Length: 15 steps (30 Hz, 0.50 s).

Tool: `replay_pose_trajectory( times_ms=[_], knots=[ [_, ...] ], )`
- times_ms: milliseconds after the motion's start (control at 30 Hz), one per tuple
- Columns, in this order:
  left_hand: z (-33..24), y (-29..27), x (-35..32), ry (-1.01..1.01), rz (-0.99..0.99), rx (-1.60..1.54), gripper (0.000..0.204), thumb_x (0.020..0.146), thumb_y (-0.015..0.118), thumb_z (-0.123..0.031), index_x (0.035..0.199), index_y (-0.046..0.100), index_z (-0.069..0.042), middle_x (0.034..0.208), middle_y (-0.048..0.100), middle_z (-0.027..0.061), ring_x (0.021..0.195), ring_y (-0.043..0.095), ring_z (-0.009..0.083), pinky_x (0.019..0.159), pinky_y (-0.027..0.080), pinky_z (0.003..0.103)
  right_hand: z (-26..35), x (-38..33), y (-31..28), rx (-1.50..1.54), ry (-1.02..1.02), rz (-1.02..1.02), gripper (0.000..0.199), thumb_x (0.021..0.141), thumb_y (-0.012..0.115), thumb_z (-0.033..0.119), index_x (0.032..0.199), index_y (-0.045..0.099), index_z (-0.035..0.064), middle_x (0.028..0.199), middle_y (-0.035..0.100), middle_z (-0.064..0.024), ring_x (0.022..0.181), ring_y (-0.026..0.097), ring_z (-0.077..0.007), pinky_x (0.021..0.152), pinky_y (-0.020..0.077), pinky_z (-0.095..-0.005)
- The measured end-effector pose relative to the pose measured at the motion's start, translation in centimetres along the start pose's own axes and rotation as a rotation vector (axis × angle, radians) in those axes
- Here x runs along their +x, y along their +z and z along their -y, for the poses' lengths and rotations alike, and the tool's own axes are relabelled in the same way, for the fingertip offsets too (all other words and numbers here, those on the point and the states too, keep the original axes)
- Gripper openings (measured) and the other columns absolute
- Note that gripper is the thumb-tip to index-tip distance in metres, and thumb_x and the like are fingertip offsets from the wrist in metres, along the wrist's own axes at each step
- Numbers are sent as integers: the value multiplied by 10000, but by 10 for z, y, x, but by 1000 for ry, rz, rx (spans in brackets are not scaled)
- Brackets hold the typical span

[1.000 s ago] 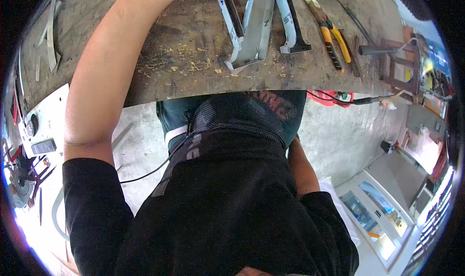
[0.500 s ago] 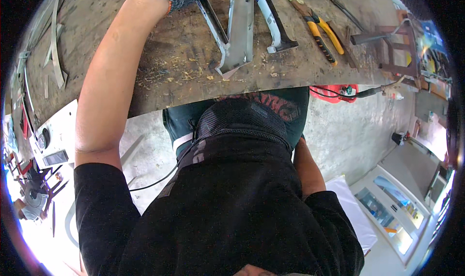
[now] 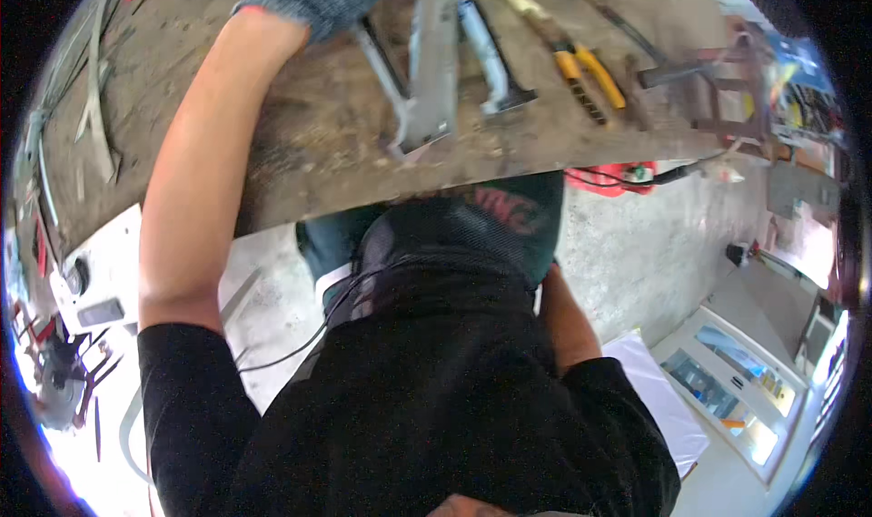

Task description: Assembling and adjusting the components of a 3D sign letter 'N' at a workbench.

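Note:
My left hand [image 3: 313, 0], in a grey knitted glove with an orange cuff edge, rests at the top of the view over the worn workbench [image 3: 309, 177]. Its fingers are hidden, so what it grips, if anything, cannot be told. Right beside it lies a narrow V-shaped silver and white metal piece [image 3: 431, 108], its point toward me. A second white and dark metal piece [image 3: 490, 59] with a foot-like end lies to its right. My right forearm [image 3: 570, 322] hangs down beside my thigh, the hand out of sight behind my leg.
A hand tool with yellow-and-black handles [image 3: 590, 72] lies on the right of the bench. Farther right, a dark rod-like tool [image 3: 670, 74] leans by a brown metal stand [image 3: 731, 99]. Thin metal strips [image 3: 95, 108] lie at left. Below the bench edge sits a red object with cables [image 3: 609, 179].
The view has shifted slightly, so the bench and its tools appear a little to the left and blurred. My left hand stays by the metal piece; my right arm hangs as before.

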<state>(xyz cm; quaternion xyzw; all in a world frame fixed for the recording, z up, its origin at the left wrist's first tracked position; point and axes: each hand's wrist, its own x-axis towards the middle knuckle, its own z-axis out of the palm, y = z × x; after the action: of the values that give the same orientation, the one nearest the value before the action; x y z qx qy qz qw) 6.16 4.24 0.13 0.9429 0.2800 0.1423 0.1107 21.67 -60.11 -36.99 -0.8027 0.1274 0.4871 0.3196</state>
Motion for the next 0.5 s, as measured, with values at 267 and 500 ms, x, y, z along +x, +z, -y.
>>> replay_pose_trajectory(
  times_ms=[267, 500],
  knots=[
    [12, 10, -13, 96, -137, -274, 189, 955, 596, -175, 1080, 687, -66, 957, 708, 182, 893, 691, 305, 837, 526, 375, -33, 18, 8, -1, 1, 48, 343, 817, 715, 355, 937, 760, 38, 865, 740, -144, 735, 693, -276, 646, 527, -437],
    [-7, 3, 1, 20, -22, -344, 193, 961, 574, -102, 1103, 680, -25, 916, 711, 141, 804, 655, 202, 801, 519, 320, -56, 45, -9, 33, 13, 7, 335, 816, 717, 349, 934, 760, 38, 855, 739, -140, 719, 690, -272, 636, 526, -437]
  ],
)
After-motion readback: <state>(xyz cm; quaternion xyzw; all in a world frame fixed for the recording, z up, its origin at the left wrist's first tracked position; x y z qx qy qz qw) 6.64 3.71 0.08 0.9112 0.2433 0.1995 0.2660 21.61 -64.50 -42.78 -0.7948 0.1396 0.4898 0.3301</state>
